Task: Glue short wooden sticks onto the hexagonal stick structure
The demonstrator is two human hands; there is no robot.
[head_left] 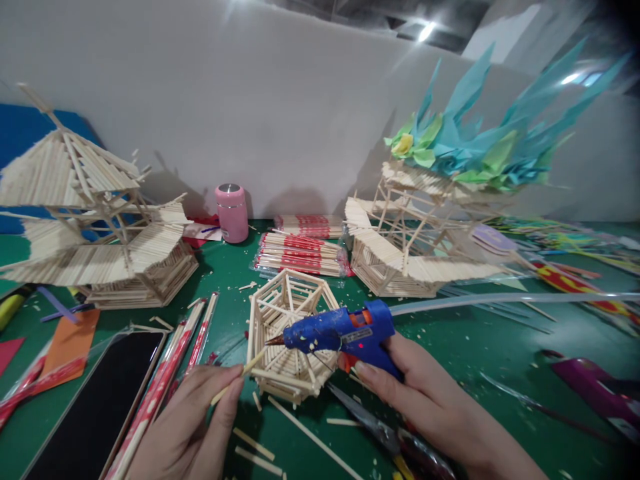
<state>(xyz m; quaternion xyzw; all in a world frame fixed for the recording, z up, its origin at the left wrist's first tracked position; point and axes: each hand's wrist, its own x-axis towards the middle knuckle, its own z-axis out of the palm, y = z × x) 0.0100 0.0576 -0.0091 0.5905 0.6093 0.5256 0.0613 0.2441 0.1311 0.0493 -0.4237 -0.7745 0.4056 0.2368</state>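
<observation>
Currently the right hand is closed around the grip of a blue glue gun, a finger lying at the red trigger, with the nozzle aimed left at the tip of a thin wooden stick. The left hand pinches that stick between thumb and fingertips, its free end raised toward the near rim of the hexagonal stick frame, which sits near the middle of the desk's front edge.

For a sound joint, it appears advisable to keep the nozzle just off the stick tip, apply a small bead only, and seat the stick on the frame rim at once. Fingers should stay well back from the glued end. The clear glue rod trailing right from the gun should remain free of the other models.

A green mat covers the desk and is littered with stick offcuts. Scissors lie under the right wrist. At the left edge stands a tiered stick pavilion; toward the back right stands another stick model topped with teal and green paper leaves. A pink canister and packs of sticks sit at the back centre. A dark phone lies at the front left corner. A plain grey wall rises behind the desk.
</observation>
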